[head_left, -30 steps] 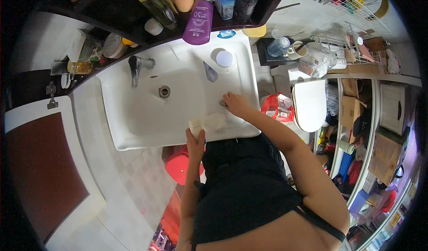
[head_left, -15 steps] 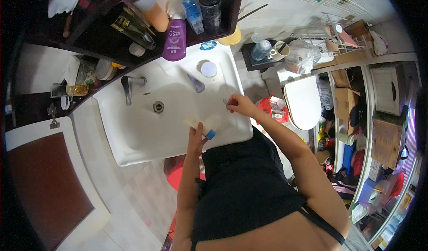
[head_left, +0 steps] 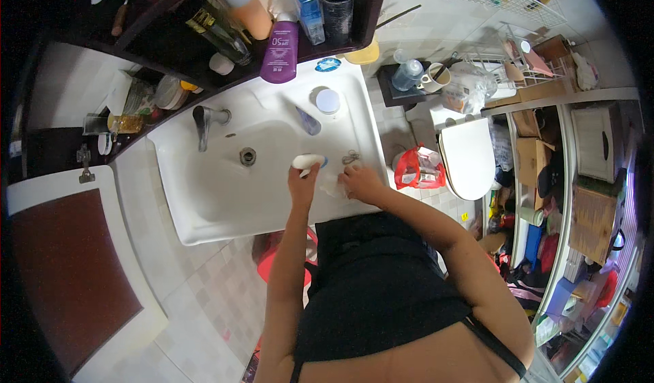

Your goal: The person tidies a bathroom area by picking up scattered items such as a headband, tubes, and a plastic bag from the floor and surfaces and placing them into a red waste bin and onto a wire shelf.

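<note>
1. Your left hand [head_left: 302,177] is closing round a small white tube-shaped thing [head_left: 308,160], its fingers wrapped about it, and it is hovering over the right part of the white sink [head_left: 204,199] basin. A bit of blue is showing at the tube's right end; whether that is a cap or a second item, the view is too small to tell.
2. Your right hand [head_left: 360,181] is resting on the sink's right rim, fingers curled down onto a pale, crumpled thing [head_left: 334,187] just beside the left hand. How tightly it is gripping is not clear from here.
3. As a judgement, you are working in the middle of a two-handed step: one hand steadying the white tube while the other is pressing or gathering the pale piece on the rim.
4. Any next move is calling for the two hands to be staying close together over the rim, with the tube kept level so nothing slips into the basin.
5. A small metal item [head_left: 351,157] is lying on the rim just beyond your right hand.
6. Further out, the drain [head_left: 248,155] and the faucet [head_left: 203,123] are sitting well to the left, and a round white lid [head_left: 328,100] is standing on the far rim below the purple bottle [head_left: 280,46].
</note>
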The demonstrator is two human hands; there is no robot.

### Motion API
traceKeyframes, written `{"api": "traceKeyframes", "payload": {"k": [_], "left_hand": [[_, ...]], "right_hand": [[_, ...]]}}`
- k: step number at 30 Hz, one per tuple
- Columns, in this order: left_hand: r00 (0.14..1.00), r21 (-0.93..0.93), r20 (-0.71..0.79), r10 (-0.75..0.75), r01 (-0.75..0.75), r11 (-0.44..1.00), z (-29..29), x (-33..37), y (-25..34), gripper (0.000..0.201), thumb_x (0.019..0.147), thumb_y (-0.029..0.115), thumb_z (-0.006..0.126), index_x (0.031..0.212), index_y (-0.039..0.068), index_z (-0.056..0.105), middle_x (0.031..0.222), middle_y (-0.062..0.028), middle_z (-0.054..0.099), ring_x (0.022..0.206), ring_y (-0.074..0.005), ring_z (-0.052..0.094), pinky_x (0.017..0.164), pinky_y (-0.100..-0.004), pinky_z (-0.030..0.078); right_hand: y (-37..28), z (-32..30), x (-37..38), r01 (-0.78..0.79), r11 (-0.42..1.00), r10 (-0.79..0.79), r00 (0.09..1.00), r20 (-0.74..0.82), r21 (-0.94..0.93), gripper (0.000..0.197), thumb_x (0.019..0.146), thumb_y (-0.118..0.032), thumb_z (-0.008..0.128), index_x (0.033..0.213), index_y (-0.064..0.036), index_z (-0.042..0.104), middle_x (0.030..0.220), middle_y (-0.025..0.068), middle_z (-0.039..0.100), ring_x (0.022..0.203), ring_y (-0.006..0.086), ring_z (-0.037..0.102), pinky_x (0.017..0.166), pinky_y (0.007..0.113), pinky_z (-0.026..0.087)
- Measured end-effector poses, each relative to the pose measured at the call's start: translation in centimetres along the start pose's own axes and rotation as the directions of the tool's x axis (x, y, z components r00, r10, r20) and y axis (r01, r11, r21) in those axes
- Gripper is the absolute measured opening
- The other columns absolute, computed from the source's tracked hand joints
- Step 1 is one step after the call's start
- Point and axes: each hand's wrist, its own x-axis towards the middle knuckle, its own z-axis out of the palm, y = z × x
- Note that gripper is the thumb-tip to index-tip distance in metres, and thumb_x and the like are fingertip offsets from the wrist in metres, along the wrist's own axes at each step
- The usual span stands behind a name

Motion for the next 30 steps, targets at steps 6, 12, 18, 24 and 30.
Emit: {"api": "traceKeyframes", "payload": {"k": [6,12,18,24,30], "left_hand": [[0.978,0.315,0.049,0.202,-0.207,0.926,2.9,-0.5,1.1,0.034,0.078,0.019,0.073,0.110,0.012,0.063,0.109,-0.0081,0.062,0.099,-0.0274,0.060,0.081,-0.0372,0.049],[0.965,0.385,0.037,0.260,-0.254,0.887,3.4,-0.8,0.3,0.048,0.077,0.023,0.075,0.120,0.011,0.057,0.114,-0.0083,0.061,0.108,-0.0277,0.058,0.088,-0.0384,0.047],[0.970,0.369,0.004,0.244,-0.228,0.901,3.2,-1.7,-0.7,0.075,0.074,0.027,0.078,0.137,0.007,0.040,0.122,-0.0150,0.055,0.112,-0.0313,0.055,0.095,-0.0414,0.045],[0.968,0.443,-0.117,0.221,-0.149,0.884,1.8,-5.4,-0.4,0.088,0.074,0.028,0.080,0.143,0.007,0.029,0.133,-0.0172,0.040,0.118,-0.0317,0.048,0.088,-0.0446,0.049],[0.930,0.443,-0.293,0.223,-0.075,0.894,-1.4,-9.4,-3.8,0.075,0.081,0.024,0.075,0.141,0.007,0.032,0.130,-0.0191,0.040,0.118,-0.0337,0.046,0.088,-0.0483,0.049]], "right_hand": [[-0.2,-1.4,-2.3,0.084,0.990,-0.071,0.991,-0.115,0.112,0.078,0.063,-0.030,0.083,0.129,-0.0092,0.048,0.123,0.0140,0.050,0.110,0.0321,0.055,0.088,0.042,0.048],[0.8,-2.8,-4.4,0.110,0.988,-0.091,0.982,-0.165,0.109,0.086,0.063,-0.034,0.083,0.134,-0.0062,0.042,0.130,0.0164,0.046,0.116,0.0336,0.052,0.094,0.042,0.047],[1.1,-3.7,-4.8,0.150,0.977,-0.120,0.974,-0.190,0.150,0.077,0.068,-0.035,0.079,0.132,-0.0079,0.046,0.128,0.0142,0.048,0.112,0.0335,0.053,0.090,0.042,0.046],[1.7,-4.5,-5.0,0.290,0.940,-0.220,0.917,-0.332,0.178,0.061,0.075,-0.032,0.074,0.125,-0.0065,0.051,0.118,0.0133,0.054,0.107,0.0330,0.056,0.088,0.042,0.047],[2.5,-4.6,-4.9,0.396,0.912,-0.307,0.833,-0.460,0.107,0.043,0.079,-0.033,0.071,0.113,-0.0098,0.058,0.112,0.0095,0.057,0.097,0.0295,0.060,0.081,0.041,0.051]]}}
